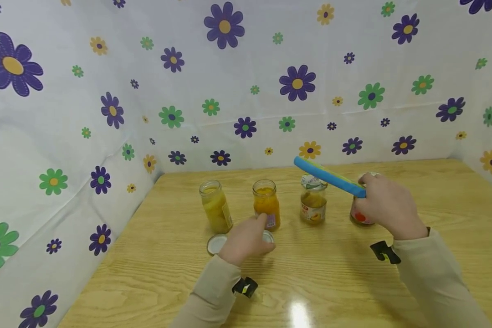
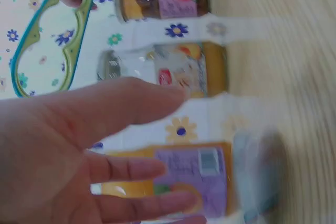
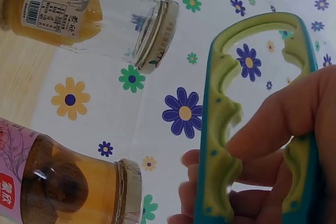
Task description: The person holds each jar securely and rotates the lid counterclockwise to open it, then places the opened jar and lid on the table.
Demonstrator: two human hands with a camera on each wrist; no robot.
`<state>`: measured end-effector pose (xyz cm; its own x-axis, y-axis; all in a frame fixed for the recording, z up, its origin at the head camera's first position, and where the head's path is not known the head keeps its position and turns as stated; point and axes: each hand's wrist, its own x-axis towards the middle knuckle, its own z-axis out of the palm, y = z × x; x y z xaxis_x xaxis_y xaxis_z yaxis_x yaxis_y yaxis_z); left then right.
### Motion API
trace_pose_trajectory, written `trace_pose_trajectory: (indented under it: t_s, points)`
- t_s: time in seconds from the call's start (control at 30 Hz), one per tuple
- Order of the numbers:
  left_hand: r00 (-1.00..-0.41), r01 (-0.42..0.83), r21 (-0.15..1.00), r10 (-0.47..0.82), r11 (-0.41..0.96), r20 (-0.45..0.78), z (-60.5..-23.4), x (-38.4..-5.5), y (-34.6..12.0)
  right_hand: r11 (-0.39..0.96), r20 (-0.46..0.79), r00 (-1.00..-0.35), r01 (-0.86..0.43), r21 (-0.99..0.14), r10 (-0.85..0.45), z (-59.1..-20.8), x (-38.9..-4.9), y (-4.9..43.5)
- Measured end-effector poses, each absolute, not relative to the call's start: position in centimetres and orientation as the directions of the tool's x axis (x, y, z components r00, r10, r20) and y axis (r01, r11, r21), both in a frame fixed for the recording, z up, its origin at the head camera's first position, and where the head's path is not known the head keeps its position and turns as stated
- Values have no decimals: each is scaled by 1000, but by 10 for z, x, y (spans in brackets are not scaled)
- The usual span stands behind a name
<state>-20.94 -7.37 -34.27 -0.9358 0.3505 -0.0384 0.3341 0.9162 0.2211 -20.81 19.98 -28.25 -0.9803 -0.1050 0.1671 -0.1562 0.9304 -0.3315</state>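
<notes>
In the head view my left hand (image 1: 248,239) is low over the table, just in front of an open jar of orange fruit (image 1: 265,200). A jar lid (image 1: 268,236) shows behind its fingers. The left wrist view has thumb and fingers apart and fairly straight, with the lid (image 2: 257,177) blurred beyond the fingertips. My right hand (image 1: 389,205) grips a blue-and-green jar opener (image 1: 330,176) by one end, raised above the table. In the right wrist view, the opener (image 3: 223,129) shows scalloped inner edges, with fingers through its loop. Behind the right hand is a jar with a red-fruit label (image 1: 360,216).
An open jar of yellow fruit (image 1: 216,207) stands at the left, another lid (image 1: 215,244) lying before it. Between the orange jar and the right hand stands a lidded, partly filled jar (image 1: 313,200). A flowered cloth (image 1: 262,54) hangs behind the wooden table (image 1: 147,273).
</notes>
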Motion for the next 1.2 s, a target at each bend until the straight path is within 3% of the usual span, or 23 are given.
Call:
trace_pose_trajectory:
  t_s: [0.13,0.23,0.4,0.57,0.73,0.93,1.2]
  points:
    - [-906,406,339,423,849,25,-340,-210,-59,936,171,-980,-152,-318,-102,-281,-208,203]
    - [-898,409,499,435,764,69,-344,-216,-45,937,177,-979,-150,-316,-97,-281,-208,205]
    - [-941,296,740,319,604,115,-353,-237,-17,917,141,-986,-136,-375,-89,-282,-209,207]
    - [-968,223,872,208,436,143,-363,-259,9,912,130,-988,-128,-389,-83,-282,-210,209]
    - [-968,240,902,160,358,194,-372,-271,27,929,173,-982,-133,-345,-77,-282,-210,209]
    - [-955,298,870,120,392,273,-378,-275,35,933,179,-981,-133,-334,-76,-281,-211,209]
    - [-954,287,861,202,419,220,-374,-275,25,933,174,-982,-135,-335,-79,-282,-211,208]
